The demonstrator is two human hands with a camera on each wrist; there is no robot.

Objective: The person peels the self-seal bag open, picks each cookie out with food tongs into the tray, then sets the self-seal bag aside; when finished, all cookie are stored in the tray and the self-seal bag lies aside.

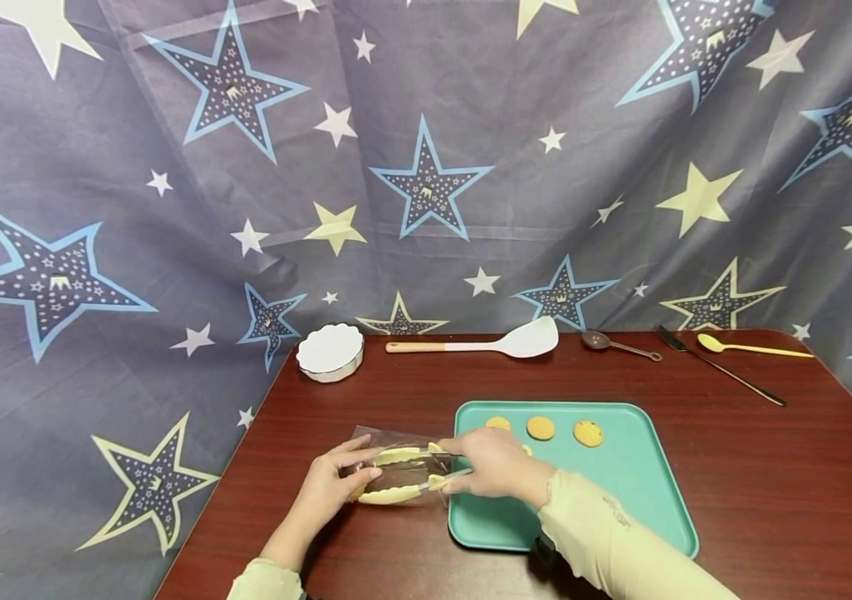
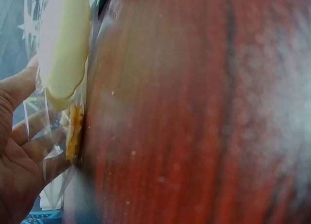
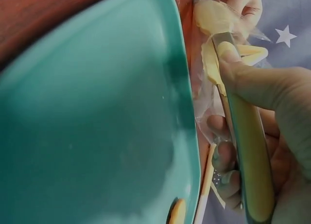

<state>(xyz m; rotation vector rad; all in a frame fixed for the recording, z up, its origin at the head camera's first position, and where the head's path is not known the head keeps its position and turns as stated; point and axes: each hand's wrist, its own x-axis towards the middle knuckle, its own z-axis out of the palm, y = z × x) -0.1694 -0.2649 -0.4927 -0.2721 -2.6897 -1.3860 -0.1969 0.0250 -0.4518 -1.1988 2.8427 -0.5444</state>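
Left hand (image 2: 17, 151) around clear bag (image 2: 53, 136)

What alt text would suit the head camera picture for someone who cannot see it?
A left hand holds a clear bag while the right hand pushes yellow tongs into it, beside a teal tray with cookies.

Honestly, you've got nothing readable here: no words, labels, brands or numbers on the clear bag (image 1: 396, 467) you're holding, the tongs (image 1: 407, 477) in your grip, or the teal tray (image 1: 644, 483) beside them.
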